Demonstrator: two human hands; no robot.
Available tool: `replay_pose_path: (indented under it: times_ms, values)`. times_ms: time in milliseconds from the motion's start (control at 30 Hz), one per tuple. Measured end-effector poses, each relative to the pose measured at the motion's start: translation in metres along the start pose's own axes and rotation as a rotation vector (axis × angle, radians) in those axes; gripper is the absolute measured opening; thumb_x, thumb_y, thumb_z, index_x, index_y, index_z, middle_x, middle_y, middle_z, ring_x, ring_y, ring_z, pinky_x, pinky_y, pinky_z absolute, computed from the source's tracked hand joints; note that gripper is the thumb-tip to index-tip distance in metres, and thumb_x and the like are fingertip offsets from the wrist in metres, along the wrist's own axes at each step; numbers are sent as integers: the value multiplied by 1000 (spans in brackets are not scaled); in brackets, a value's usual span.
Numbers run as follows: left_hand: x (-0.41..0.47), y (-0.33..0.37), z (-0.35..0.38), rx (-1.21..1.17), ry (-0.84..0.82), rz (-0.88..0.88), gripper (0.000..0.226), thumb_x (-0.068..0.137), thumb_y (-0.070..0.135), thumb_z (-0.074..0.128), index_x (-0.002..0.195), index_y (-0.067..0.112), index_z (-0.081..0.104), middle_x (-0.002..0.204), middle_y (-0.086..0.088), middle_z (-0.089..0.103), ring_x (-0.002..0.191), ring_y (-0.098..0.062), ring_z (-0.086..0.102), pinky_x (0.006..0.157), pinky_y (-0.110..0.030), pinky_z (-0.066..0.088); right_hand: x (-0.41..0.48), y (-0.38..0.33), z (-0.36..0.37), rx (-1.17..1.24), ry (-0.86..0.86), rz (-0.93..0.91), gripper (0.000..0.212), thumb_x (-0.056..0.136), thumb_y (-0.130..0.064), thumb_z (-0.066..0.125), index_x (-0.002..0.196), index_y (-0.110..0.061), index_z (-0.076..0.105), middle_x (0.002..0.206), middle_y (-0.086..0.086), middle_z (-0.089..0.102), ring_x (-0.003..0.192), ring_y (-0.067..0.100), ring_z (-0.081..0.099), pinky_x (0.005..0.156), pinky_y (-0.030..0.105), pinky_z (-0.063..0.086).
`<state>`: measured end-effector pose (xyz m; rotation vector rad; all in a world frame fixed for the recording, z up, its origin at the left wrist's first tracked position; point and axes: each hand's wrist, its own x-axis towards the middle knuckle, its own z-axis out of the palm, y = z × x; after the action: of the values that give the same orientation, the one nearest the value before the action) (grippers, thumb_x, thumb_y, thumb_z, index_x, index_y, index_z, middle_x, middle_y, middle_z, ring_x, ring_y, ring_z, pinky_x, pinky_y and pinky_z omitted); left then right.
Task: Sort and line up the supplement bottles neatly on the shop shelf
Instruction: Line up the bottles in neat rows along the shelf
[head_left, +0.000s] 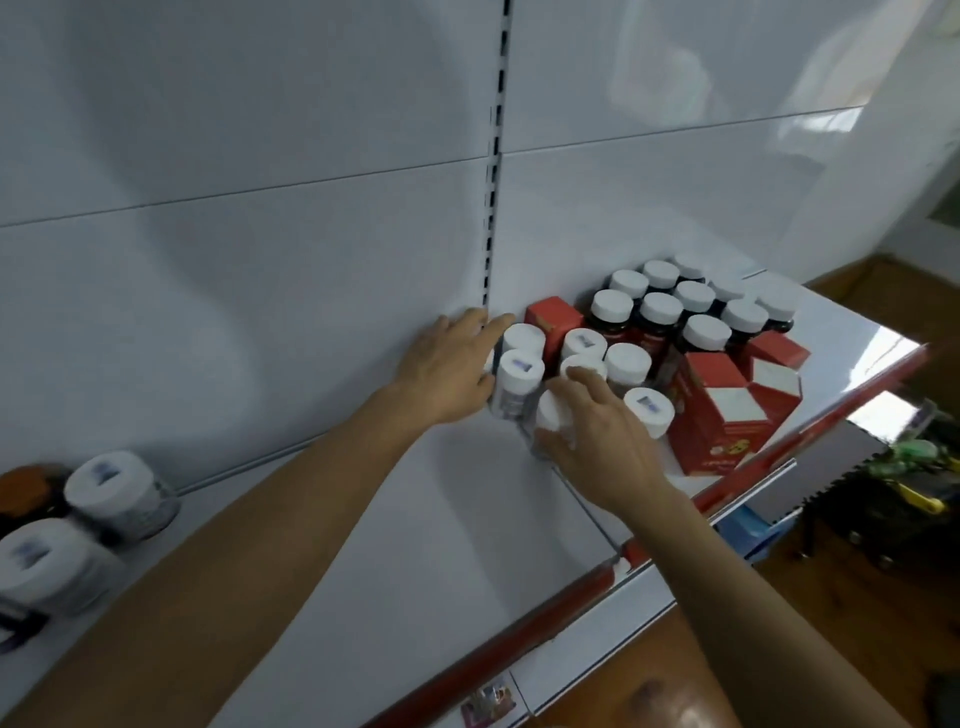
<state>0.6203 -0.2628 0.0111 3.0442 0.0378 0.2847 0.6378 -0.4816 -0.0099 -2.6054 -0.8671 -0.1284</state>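
Observation:
A cluster of white-capped supplement bottles (627, 362) stands near the back of the white shelf (415, 519). My left hand (447, 364) lies flat against the left side of two of them (519, 382), fingers straight and reaching to the back panel. My right hand (597, 431) grips the white cap of a front bottle (553, 415) from above. Behind them, dark bottles with white caps (660, 312) stand in rows. Red boxes (727, 410) sit to the right, and one red box (553, 314) stands at the back.
At the far left of the shelf stand two larger white-capped jars (111, 488) and a brown-lidded one (26, 488). A red price strip (571, 592) runs along the shelf's front edge. A wooden floor and a dark basket of goods (893, 499) lie lower right.

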Motion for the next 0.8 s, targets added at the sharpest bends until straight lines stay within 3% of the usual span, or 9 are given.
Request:
replay_pose_path:
  times_ms: [100, 300, 367, 433, 467, 600, 700, 767, 800]
  values:
    - [14, 2, 19, 172, 7, -81, 45, 92, 40, 54, 135, 27, 53, 137, 2, 50, 118, -33, 44, 95, -45, 45, 3, 13, 4, 65, 11, -61, 58, 86, -37, 74, 137, -21, 52, 151, 4, 40, 116, 33, 58, 84, 43, 54]
    - [-26, -11, 19, -4, 132, -232, 53, 92, 48, 65, 140, 30, 55, 137, 5, 56, 125, -29, 42, 97, -44, 32, 0, 14, 4, 172, 59, -69, 60, 84, -45, 78, 136, -28, 53, 149, -1, 41, 120, 25, 54, 90, 42, 53]
    - [-57, -21, 7, -117, 206, -342, 58, 90, 52, 67, 141, 29, 55, 134, 3, 59, 125, -29, 45, 97, -43, 35, -1, 2, 2, 343, 124, -79, 61, 83, -47, 78, 134, -27, 53, 137, -6, 48, 115, 15, 50, 88, 29, 50]
    - [-97, -30, -6, -368, 315, -506, 67, 91, 46, 69, 150, 27, 45, 139, -1, 57, 126, -26, 51, 103, -43, 41, 0, -18, 4, 514, 153, -96, 61, 82, -49, 77, 133, -27, 53, 125, -10, 51, 106, 3, 46, 84, 9, 40]
    - [-120, -32, -14, -476, 373, -592, 70, 91, 43, 71, 152, 28, 40, 139, -1, 56, 124, -23, 53, 104, -43, 45, 1, -30, 7, 568, 149, -117, 60, 82, -49, 76, 132, -26, 53, 123, -12, 52, 104, 0, 45, 82, 6, 39]
    - [-216, -32, -37, -546, 586, -825, 67, 85, 36, 77, 146, 26, 50, 133, 7, 58, 121, -13, 56, 99, -32, 47, 7, -86, 33, 666, 35, -273, 56, 83, -36, 82, 132, -24, 56, 123, -7, 56, 99, -2, 47, 79, 2, 37]
    - [-271, -31, -46, -536, 750, -910, 60, 83, 41, 76, 137, 26, 56, 131, 11, 57, 117, -6, 55, 91, -23, 47, 12, -135, 55, 653, -115, -398, 57, 84, -32, 82, 134, -26, 57, 124, -4, 55, 87, -3, 49, 77, 1, 37]
    - [-298, -37, -53, -512, 832, -972, 54, 85, 42, 78, 133, 30, 56, 128, 12, 59, 115, -8, 58, 84, -20, 47, 12, -170, 68, 648, -211, -469, 59, 83, -33, 82, 136, -30, 55, 122, -3, 55, 85, 1, 51, 80, 9, 43]
    - [-309, -40, -57, -507, 860, -1005, 51, 85, 39, 78, 131, 32, 56, 128, 12, 61, 114, -10, 60, 84, -21, 48, 11, -188, 75, 651, -257, -505, 60, 83, -33, 82, 136, -31, 55, 120, -3, 56, 86, 7, 53, 81, 19, 49]
